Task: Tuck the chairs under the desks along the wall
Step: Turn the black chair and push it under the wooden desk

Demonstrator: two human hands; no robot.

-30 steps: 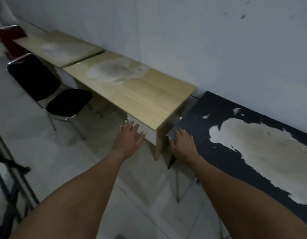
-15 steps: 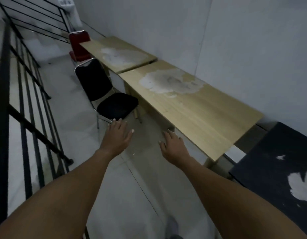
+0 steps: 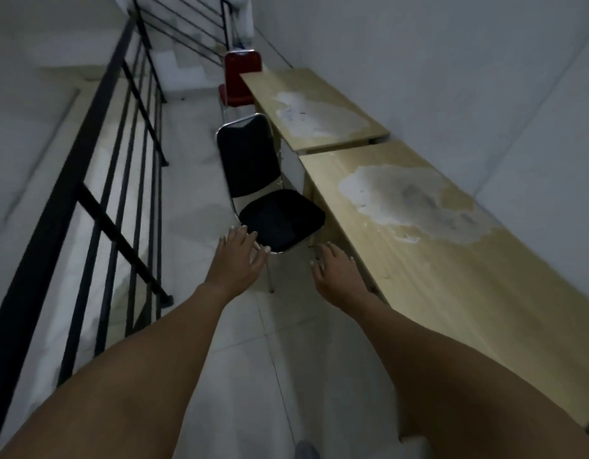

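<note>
Both arms reached forward down the narrow aisle. The left hand (image 3: 237,260) was spread, its fingertips over the near edge of the black chair (image 3: 270,187), though whether they touched the seat could not be told. The right hand (image 3: 336,276) was also spread and held nothing, hovering just beside the near desk (image 3: 452,260).

The black chair stood out in the aisle, its seat just beside the near desk's far end and its back close to the far desk (image 3: 316,107), not tucked under either. A red chair (image 3: 241,77) stood at the far end, beside the far desk.

The likely trouble lay in the angle. The chair sat skewed to the desks, so a push on the seat alone would probably swing it and jam a leg against the desk's side panel. The railing (image 3: 121,167) on the left left little room to turn it, and the chair back might strike the bars.
</note>
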